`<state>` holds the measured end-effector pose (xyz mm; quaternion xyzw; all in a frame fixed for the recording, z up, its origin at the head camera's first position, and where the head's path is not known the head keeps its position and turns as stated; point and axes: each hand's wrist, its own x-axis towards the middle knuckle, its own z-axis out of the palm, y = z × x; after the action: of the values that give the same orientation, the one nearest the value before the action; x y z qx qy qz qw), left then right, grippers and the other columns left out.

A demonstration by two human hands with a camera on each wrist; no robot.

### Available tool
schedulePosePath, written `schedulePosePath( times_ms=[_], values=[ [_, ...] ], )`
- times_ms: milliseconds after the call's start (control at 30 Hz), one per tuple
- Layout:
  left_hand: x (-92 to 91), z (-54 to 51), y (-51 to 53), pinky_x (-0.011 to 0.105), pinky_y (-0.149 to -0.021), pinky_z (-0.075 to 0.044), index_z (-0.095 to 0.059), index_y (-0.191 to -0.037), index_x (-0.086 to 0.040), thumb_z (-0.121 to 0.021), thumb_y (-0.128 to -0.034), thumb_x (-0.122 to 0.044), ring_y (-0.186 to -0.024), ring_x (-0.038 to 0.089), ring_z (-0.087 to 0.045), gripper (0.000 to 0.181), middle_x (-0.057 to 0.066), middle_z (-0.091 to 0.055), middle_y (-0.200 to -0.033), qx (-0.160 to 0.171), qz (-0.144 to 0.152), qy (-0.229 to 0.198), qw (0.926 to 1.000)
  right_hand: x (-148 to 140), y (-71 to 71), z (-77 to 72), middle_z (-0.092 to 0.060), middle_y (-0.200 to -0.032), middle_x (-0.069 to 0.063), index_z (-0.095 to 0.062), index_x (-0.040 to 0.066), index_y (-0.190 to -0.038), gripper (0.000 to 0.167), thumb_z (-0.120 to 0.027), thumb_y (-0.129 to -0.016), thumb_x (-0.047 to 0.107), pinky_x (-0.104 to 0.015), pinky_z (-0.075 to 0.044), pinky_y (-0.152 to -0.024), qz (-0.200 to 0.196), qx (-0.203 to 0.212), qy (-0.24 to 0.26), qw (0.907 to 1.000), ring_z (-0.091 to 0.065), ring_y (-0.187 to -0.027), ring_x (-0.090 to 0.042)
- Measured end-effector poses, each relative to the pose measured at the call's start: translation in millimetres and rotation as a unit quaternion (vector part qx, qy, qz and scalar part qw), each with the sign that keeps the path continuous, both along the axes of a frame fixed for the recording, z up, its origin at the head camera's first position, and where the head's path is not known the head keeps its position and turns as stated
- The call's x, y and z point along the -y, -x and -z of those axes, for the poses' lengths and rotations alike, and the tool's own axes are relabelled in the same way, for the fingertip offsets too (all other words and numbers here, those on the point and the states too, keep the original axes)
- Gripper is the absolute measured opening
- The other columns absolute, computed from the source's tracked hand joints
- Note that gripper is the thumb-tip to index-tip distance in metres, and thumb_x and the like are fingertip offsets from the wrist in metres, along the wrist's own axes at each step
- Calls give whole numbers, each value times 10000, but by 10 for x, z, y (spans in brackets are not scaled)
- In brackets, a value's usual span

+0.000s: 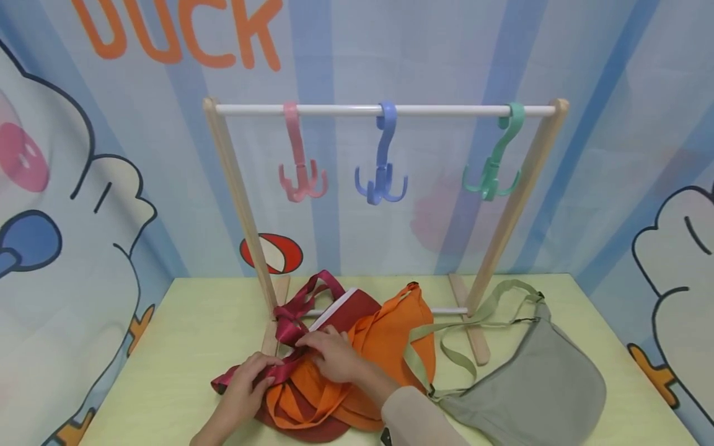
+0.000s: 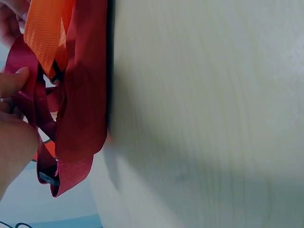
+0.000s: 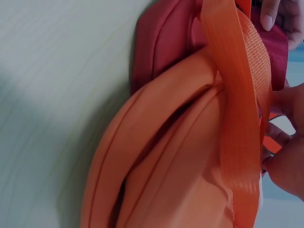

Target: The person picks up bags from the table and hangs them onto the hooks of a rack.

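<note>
A dark red bag point(image 1: 359, 308) with a shiny crimson strap point(image 1: 291, 330) lies partly under an orange bag point(image 1: 405, 334) on the table. My left hand point(image 1: 245, 387) pinches the crimson strap near its left end, and the thumb lies on the strap point(image 2: 34, 90) in the left wrist view. Close beside it, my right hand point(image 1: 334, 356) holds the same strap between thumb and fingers, though its fingertips are partly hidden. The orange strap point(image 3: 237, 104) loops loosely over both bags below my hands. To the right lies a grey-green bag point(image 1: 535, 384), untouched.
Behind the bags stands a wooden rack with a white bar point(image 1: 340, 110). Pink point(image 1: 301, 179), blue point(image 1: 382, 179) and green point(image 1: 491, 173) hooks hang from it. The grey-green bag's strap point(image 1: 413, 359) crosses the orange bag's right edge. A printed curtain point(image 1: 368, 248) stands behind.
</note>
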<state>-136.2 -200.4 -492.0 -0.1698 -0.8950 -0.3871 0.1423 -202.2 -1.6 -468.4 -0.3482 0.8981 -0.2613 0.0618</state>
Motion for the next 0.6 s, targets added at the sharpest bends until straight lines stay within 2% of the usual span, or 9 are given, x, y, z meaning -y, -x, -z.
schedulePosePath(
  times_ms=[133,300,433,600],
  values=[
    [-6,-15,-1,325,-777,-463,-624,-932,-157,-634,-737,170,-872,97,-540,381,-113,-547,-888,273,-141,-49,9995,-53,24,16,-547,-1198,48,-589,193,-1183,334,-585,-872,69,-271,-268,-710,120,-66,-141,9998,-418,-985,-146],
    [4,-22,-4,326,-772,-457,-622,-936,-169,-635,-742,165,-864,103,-536,387,-114,-543,-878,304,-207,-36,9993,-71,42,39,-548,-1164,44,-608,202,-1164,318,-600,-869,84,-266,-270,-704,149,-46,-84,9998,-413,-969,-136],
    [11,-21,0,321,-759,-455,-622,-941,-155,-640,-733,169,-856,102,-531,385,-108,-548,-876,117,-180,-37,9998,-66,38,38,-536,-1121,27,-620,189,-1139,295,-606,-864,83,-267,-291,-730,167,-120,64,9998,-414,-975,-142],
    [26,-48,-7,301,-735,-458,-623,-936,-136,-643,-717,182,-838,89,-524,387,-96,-552,-866,-205,-88,-52,9997,-73,38,20,-504,-1000,31,-657,177,-1062,239,-615,-853,68,-260,-288,-709,277,-432,179,9985,-411,-925,-145]
  ],
)
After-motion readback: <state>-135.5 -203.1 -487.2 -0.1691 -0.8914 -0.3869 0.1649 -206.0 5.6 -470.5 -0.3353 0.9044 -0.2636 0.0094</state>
